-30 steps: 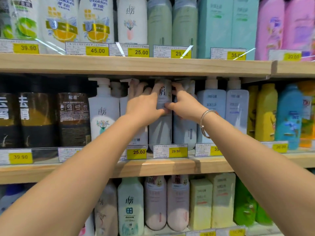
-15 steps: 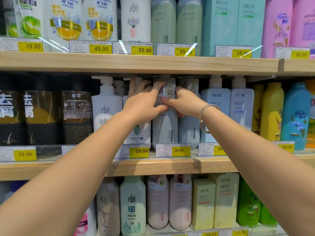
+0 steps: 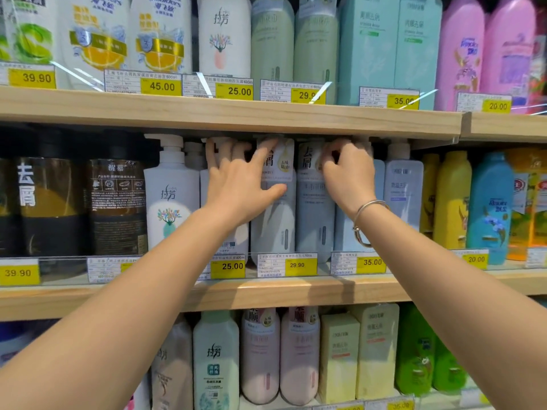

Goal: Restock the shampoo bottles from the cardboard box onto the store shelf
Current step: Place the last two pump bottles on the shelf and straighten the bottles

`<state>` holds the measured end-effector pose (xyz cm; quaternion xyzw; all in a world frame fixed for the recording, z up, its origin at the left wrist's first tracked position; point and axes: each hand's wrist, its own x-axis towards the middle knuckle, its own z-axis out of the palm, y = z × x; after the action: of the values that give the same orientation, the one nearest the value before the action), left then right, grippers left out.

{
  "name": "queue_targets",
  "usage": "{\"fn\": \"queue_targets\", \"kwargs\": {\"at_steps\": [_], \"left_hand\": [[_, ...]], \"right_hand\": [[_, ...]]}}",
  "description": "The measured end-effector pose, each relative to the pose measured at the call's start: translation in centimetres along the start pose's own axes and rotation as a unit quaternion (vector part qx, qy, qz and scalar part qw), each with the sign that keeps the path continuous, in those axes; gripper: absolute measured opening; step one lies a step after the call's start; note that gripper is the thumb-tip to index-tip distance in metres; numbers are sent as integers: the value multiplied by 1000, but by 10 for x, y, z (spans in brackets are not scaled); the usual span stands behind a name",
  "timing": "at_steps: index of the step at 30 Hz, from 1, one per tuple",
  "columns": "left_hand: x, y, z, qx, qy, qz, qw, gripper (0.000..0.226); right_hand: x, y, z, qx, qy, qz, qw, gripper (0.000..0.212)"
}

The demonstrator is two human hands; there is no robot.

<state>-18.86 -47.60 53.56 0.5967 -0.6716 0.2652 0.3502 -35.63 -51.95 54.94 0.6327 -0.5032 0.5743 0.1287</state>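
Two pale grey-blue shampoo bottles stand side by side on the middle shelf [image 3: 296,291], above the 29.90 tag. My left hand [image 3: 239,187] grips the left bottle [image 3: 273,229], thumb across its front, index finger up on its label, other fingers tucked behind its left side. My right hand [image 3: 349,173] has curled fingers clamped on the upper right edge of the right bottle [image 3: 313,226], just under the upper shelf board. The pump heads of both bottles are hidden. The cardboard box is not in view.
White pump bottles [image 3: 171,196] stand close on the left, dark bottles [image 3: 115,208] further left. Light blue pump bottles [image 3: 404,190] press in on the right, then yellow and blue ones. The upper shelf board [image 3: 236,119] hangs low over the bottle tops. Price tags line the shelf edges.
My right hand has moved right, from the left grey bottle to the top of the neighbouring one. My left hand stays on the left bottle. The camera has moved closer.
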Motion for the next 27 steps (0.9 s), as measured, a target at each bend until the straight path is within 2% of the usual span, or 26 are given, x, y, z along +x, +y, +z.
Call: {"fn": "queue_targets", "kwargs": {"at_steps": [2,5,7,10,16,19,23,27], "left_hand": [[-3,10,4,15,53,18,998,69],[-4,26,18,74,112,127,983,65],[-4,33,24,100,81,155,979,65],[-2,34,29,115,45,138,983,71],[-1,31,28,130,16,110,985,82],[-1,31,30,124,18,112,986,88],[0,27,31,101,14,112,989,95],[-1,24,33,103,1,126,987,95]], "right_hand": [[5,8,1,-102,-38,5,994,42],[11,8,5,-213,-88,-57,972,70],[13,3,6,-246,-110,-75,960,79],[14,-3,6,-272,-120,-92,950,67],[16,0,-3,-180,-143,-106,967,68],[17,4,-10,-100,-201,-79,971,63],[24,9,-20,10,-286,-29,958,55],[26,7,-30,22,-244,-50,968,49]]}}
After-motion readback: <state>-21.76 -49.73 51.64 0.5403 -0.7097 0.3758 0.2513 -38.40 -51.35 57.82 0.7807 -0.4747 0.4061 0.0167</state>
